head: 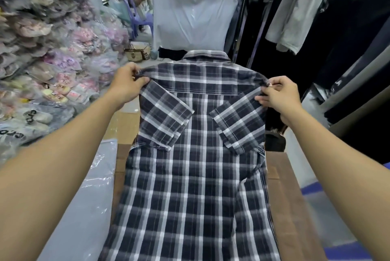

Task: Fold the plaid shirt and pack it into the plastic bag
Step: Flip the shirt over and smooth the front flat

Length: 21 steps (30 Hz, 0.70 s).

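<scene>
plaid shirt [190,176] lengthwise, collar away, shoulders seemingly pinched

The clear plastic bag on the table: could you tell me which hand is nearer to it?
Left. The left hand grips the shirt's shoulder above the bag; the right hand grips the far shoulder.

Your plaid shirt [190,176]: hem cut off at near edge, front side hidden underneath. Plastic bag [84,197] near left runs out of frame. Far-left packaged stacks [42,39] blurred, contents unreadable.
</scene>
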Each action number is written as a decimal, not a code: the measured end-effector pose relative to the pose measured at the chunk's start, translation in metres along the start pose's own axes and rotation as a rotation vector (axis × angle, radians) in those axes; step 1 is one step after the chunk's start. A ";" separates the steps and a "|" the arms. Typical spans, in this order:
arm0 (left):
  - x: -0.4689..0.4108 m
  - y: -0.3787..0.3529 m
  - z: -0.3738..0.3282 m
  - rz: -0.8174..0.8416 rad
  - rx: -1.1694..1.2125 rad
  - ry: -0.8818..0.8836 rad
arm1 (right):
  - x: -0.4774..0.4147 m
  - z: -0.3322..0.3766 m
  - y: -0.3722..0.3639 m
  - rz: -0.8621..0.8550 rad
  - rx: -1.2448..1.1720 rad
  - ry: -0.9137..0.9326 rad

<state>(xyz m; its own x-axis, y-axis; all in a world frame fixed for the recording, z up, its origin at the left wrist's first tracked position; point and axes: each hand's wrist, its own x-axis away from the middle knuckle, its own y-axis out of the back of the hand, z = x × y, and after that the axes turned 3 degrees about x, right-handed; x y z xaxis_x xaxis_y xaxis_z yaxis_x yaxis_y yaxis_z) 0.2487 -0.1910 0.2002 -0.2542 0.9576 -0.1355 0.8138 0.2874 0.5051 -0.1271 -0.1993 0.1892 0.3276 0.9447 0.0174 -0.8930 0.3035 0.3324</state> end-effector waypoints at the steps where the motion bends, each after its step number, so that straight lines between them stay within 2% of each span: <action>1: -0.001 0.001 -0.005 -0.015 0.011 -0.026 | -0.001 0.004 0.000 -0.011 -0.018 0.020; 4: -0.003 0.003 -0.007 -0.024 0.069 -0.057 | 0.002 0.009 0.002 -0.012 -0.058 0.074; 6: 0.001 0.006 0.001 0.031 0.086 -0.028 | 0.010 0.001 0.003 0.012 -0.068 0.103; 12: 0.050 0.016 0.047 0.341 0.153 0.118 | 0.052 -0.060 0.010 0.178 -0.050 0.094; 17: 0.106 0.026 0.078 0.628 0.177 0.253 | 0.093 -0.109 0.030 0.374 0.031 0.016; 21: 0.154 0.019 0.124 0.792 0.114 0.397 | 0.120 -0.155 0.051 0.606 0.129 -0.174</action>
<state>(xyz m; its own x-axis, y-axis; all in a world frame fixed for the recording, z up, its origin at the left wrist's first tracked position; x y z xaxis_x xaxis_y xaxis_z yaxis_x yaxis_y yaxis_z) 0.2898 -0.0358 0.0830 0.2598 0.8052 0.5330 0.8692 -0.4355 0.2343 -0.1814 -0.0506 0.0618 -0.1683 0.9067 0.3867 -0.8948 -0.3051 0.3259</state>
